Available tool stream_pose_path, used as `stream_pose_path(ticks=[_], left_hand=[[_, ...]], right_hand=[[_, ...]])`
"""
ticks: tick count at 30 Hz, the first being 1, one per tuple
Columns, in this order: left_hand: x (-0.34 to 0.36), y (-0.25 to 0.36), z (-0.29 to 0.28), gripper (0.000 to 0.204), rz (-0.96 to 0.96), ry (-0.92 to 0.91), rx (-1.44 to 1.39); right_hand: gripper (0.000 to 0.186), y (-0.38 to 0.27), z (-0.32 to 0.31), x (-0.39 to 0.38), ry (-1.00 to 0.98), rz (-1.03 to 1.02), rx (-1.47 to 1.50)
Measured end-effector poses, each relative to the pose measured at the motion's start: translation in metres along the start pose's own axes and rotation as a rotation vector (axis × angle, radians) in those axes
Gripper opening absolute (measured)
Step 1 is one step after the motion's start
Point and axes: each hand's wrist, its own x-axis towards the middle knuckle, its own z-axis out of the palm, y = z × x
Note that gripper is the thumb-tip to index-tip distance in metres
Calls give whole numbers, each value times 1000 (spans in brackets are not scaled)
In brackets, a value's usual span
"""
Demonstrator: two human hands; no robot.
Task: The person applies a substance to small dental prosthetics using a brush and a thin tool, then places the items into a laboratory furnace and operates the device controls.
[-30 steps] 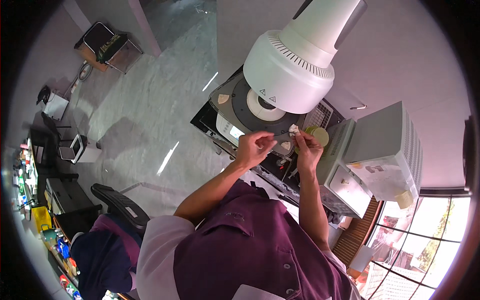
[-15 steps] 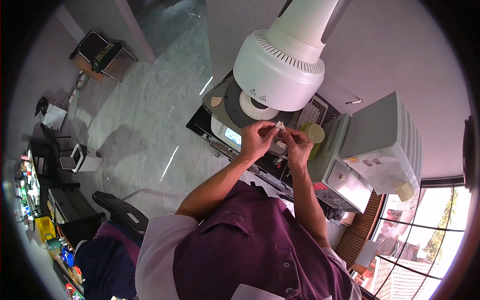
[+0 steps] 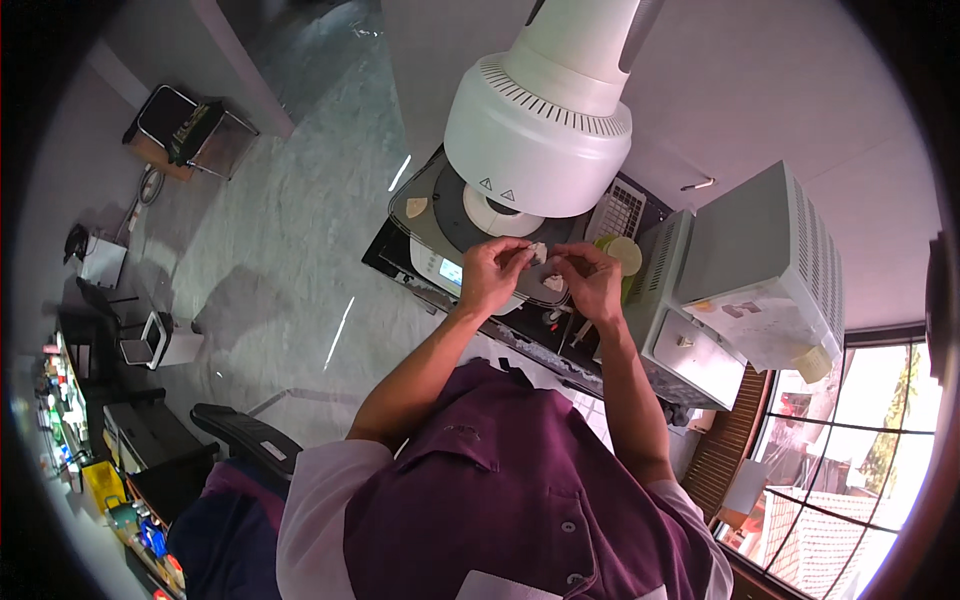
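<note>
My left hand (image 3: 492,275) pinches a small, irregular off-white piece (image 3: 538,254) that looks like a plaster dental cast, between thumb and fingertips. Just to its right, my right hand (image 3: 592,282) has its thumb and fingertips pressed together, a little apart from the piece. Whatever it pinches is too small to make out. Both hands are over the front of a white furnace-like machine (image 3: 540,135) with a round grey platform (image 3: 455,212). A second off-white piece (image 3: 553,284) lies below the hands, and a third pale piece (image 3: 416,207) rests on the machine's left corner.
A yellow-green jar with a pale lid (image 3: 625,254) stands right of my right hand. Behind it is a keyboard (image 3: 616,212). Grey box-shaped machines (image 3: 740,255) are stacked at the right. A lit screen (image 3: 451,271) is on the machine's front. An office chair (image 3: 245,437) stands behind at left.
My right hand has drawn slightly away to the right from the piece in my left hand. The head view has shifted, so the machine appears a little further left.
</note>
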Motion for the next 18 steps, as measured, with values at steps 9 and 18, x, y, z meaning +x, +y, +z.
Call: stream_pose_path(ticks=[9, 18], left_hand=[[-2, -8, -4, 14, 6, -9, 74], [-5, -8, -16, 15, 23, -23, 318]], right_hand=[[24, -20, -1, 11, -137, -258, -399], [21, -13, 7, 17, -153, -350, -485]])
